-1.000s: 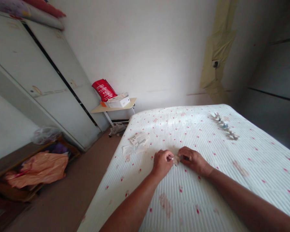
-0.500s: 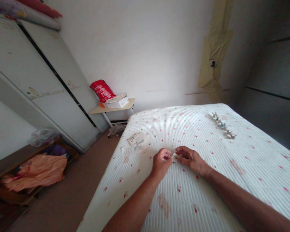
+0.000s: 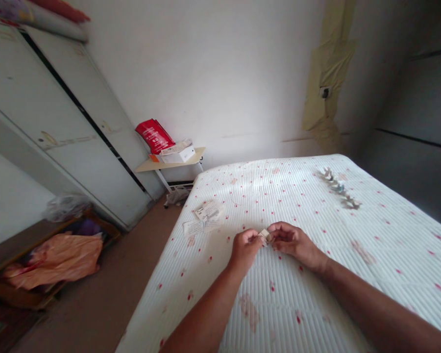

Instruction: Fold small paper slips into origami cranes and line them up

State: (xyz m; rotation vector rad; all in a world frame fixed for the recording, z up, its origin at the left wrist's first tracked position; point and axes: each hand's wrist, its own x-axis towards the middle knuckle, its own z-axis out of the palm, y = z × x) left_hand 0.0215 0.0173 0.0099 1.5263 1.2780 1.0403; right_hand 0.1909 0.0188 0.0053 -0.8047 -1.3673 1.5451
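Between my two hands, just above the bed's patterned cover (image 3: 272, 304), is a small folded piece of paper (image 3: 265, 235), pale with printing on it. My left hand (image 3: 245, 245) pinches its left side between thumb and fingers. On the right side, my right hand (image 3: 291, 243) grips it with bent fingers. The finer folds are too small to make out. To the left lie several printed paper sheets (image 3: 206, 216), flat and overlapping. Farther off on the right stands a row of small folded paper figures (image 3: 340, 188).
A small table (image 3: 147, 165) beyond the bed's far left corner bears a red bag (image 3: 155, 136) and a white box (image 3: 180, 156). A cabinet (image 3: 55, 108) stands along the left. Below it, an orange plastic bag (image 3: 59, 260) lies on a low wooden piece of furniture.
The folded paper has turned in my fingers and more of its face shows. My hands have shifted only slightly, and the view has moved a little.
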